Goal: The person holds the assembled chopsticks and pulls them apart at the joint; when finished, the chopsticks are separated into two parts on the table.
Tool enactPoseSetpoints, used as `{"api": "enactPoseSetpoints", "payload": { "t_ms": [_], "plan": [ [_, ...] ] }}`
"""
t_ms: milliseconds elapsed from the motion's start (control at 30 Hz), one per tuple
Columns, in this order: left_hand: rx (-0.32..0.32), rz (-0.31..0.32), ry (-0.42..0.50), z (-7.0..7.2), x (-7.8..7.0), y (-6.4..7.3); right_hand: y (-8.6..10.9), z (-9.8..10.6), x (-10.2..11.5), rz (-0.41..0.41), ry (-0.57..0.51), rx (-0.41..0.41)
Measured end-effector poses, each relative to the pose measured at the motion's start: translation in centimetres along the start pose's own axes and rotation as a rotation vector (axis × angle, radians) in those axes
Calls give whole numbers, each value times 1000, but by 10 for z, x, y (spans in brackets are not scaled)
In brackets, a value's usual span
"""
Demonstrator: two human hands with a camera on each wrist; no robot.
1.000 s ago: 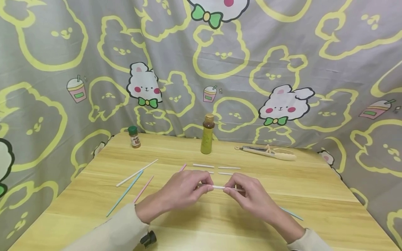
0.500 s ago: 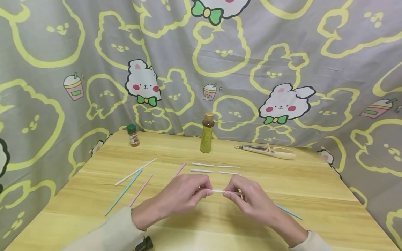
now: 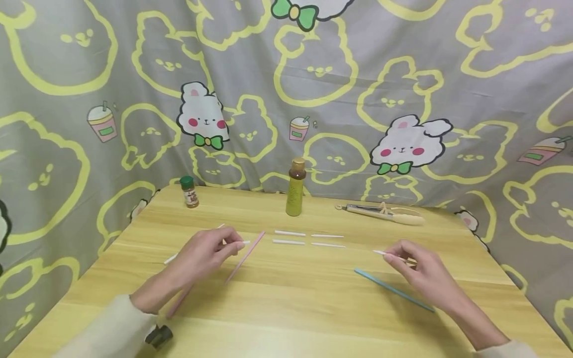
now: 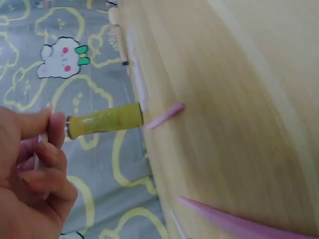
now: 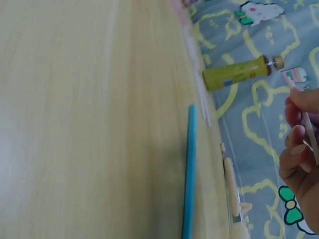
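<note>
My left hand point(image 3: 206, 256) pinches a short white straw piece point(image 3: 246, 242), whose tip pokes past the thumb, above the table's left half. On the other side, my right hand point(image 3: 425, 271) pinches another white straw piece point(image 3: 378, 252) pointing left. Between the hands, several short white straw pieces point(image 3: 288, 242) lie in two rows. A pink straw point(image 3: 246, 255) slants just right of the left hand. Under the left forearm shows part of a second pink straw point(image 3: 179, 303), and a long white straw point(image 3: 171, 259) is mostly hidden. A blue straw point(image 3: 394, 290) lies below the right hand.
Along the back of the wooden table point(image 3: 304, 318) stand a green-capped spice jar point(image 3: 190, 192) and a yellow-green bottle with a gold cap point(image 3: 295, 188). Tongs point(image 3: 380, 214) lie at the back right. A patterned cloth point(image 3: 250, 59) hangs behind.
Both hands held one white straw together at the centre. They have moved apart, left and right, each with a white piece. The left arm now covers the left-side blue straw.
</note>
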State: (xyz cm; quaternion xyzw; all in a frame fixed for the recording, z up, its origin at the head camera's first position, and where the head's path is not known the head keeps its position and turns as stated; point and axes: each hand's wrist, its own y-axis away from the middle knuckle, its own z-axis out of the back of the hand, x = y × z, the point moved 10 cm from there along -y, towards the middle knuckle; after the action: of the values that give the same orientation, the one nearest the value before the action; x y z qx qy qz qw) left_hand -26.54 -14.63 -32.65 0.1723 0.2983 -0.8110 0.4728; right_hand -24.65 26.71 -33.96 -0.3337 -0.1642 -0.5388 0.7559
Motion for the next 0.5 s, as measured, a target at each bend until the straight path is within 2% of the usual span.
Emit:
{"api": "enactPoseSetpoints", "payload": {
  "t_ms": [67, 167, 267, 400, 500],
  "plan": [
    [48, 2, 16, -4, 6, -3, -4, -2, -6, 16, 6, 30],
    [86, 15, 30, -13, 5, -10, -7, -7, -7, 46, 14, 18],
    [101, -29, -10, -21, -4, -17, -9, -8, -9, 52, 47, -9],
    [113, -85, -65, -27, -12, -25, -14, -10, -15, 32, 66, 11],
    [144, -83, -65, -36, -13, -32, -19, -15, -17, 36, 57, 22]
  ]
}}
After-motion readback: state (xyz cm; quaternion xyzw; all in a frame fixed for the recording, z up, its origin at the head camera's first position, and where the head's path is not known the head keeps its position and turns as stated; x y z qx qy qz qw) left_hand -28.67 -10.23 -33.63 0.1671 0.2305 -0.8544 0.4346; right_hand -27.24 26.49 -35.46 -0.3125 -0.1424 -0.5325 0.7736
